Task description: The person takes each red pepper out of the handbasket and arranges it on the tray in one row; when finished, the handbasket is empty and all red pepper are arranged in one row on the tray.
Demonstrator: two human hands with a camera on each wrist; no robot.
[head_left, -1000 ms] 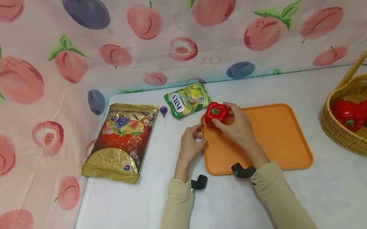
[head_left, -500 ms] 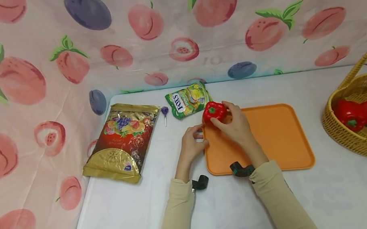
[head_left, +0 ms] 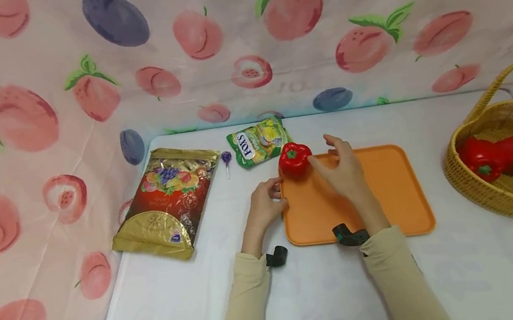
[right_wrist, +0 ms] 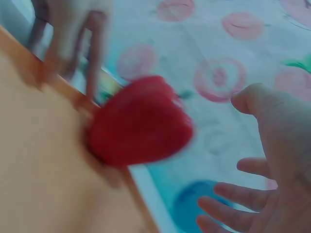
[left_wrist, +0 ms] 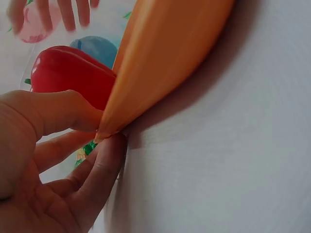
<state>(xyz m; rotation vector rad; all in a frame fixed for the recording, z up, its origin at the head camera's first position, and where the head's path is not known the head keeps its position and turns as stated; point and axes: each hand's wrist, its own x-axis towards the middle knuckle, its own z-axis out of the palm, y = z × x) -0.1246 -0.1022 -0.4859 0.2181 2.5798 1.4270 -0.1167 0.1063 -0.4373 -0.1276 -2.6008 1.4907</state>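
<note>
Green packet (head_left: 254, 145) lies behind red pepper (head_left: 295, 160), left hand (head_left: 264, 203) pinching orange tray (head_left: 391, 182), right hand (head_left: 344, 174) spread.

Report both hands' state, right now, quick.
Left hand: closed, pinching the edge of the orange tray.
Right hand: open, holding nothing, beside the red bell pepper.

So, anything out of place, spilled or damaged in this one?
Nothing looks spilled or damaged. The only slight oddity is the purple lollipop, lying loose on the table between the candy bag and the FOX'S pouch, outside both.
</note>
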